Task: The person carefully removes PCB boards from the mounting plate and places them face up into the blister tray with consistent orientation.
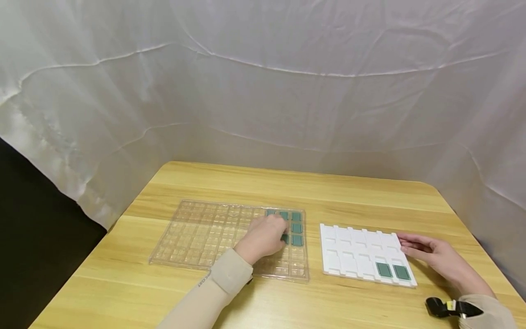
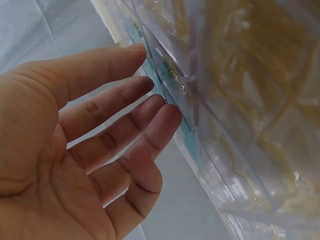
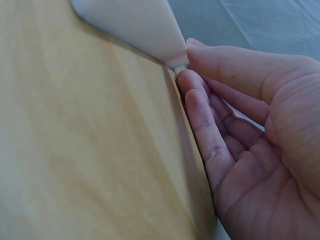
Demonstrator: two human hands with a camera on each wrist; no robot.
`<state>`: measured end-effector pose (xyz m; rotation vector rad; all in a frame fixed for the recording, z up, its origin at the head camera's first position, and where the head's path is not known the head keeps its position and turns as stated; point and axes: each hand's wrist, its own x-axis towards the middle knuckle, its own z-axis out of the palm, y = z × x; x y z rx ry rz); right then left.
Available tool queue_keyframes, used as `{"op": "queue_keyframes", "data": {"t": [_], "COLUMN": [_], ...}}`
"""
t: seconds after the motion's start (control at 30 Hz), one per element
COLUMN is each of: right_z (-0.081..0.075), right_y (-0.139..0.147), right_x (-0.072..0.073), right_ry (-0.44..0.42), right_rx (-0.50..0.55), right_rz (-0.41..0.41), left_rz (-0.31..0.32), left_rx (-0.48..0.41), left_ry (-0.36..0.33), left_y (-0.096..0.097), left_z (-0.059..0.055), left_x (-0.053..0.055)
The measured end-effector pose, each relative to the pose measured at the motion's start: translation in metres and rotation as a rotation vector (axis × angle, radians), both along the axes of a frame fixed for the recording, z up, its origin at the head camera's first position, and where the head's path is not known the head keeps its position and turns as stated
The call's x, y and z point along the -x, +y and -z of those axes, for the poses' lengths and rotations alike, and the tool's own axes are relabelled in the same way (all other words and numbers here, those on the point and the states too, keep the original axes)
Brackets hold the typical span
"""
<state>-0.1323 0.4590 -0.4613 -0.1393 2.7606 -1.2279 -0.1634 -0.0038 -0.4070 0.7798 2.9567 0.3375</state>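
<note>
My left hand [image 1: 265,234] is over the right part of a clear plastic compartment tray [image 1: 205,228]. Green square chips [image 1: 297,228] sit in cells around its fingertips. In the left wrist view the fingers [image 2: 112,102] are loosely bent and spread, tips at the tray's surface, and nothing shows between them. At the right, a white slotted tray [image 1: 343,249] lies flat, with two green chips [image 1: 384,269] in its front right slots. My right hand [image 1: 445,260] holds that tray's far right edge, its thumb [image 3: 225,65] against the rim and other fingers by the corner.
Both trays lie on a wood-grain table [image 1: 283,301], with a gap between them. A pale fabric curtain [image 1: 287,100] hangs behind and at the sides. A black strap-like device [image 1: 452,308] is on the right wrist.
</note>
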Motion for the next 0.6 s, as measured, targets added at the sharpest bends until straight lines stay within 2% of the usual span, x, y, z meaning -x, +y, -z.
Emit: {"op": "queue_keyframes", "data": {"t": [0.33, 0.6], "right_z": [-0.0025, -0.0012], "right_y": [-0.0013, -0.002], "right_x": [-0.0013, -0.001], "right_ry": [-0.019, 0.006], "right_rx": [0.016, 0.006], "right_rz": [0.003, 0.001], "left_rz": [-0.004, 0.008], "left_rx": [0.011, 0.005], "left_ry": [-0.01, -0.022], "left_y": [0.0019, -0.0001], "left_z": [-0.0029, -0.0047], "left_x": [-0.0016, -0.0044]}}
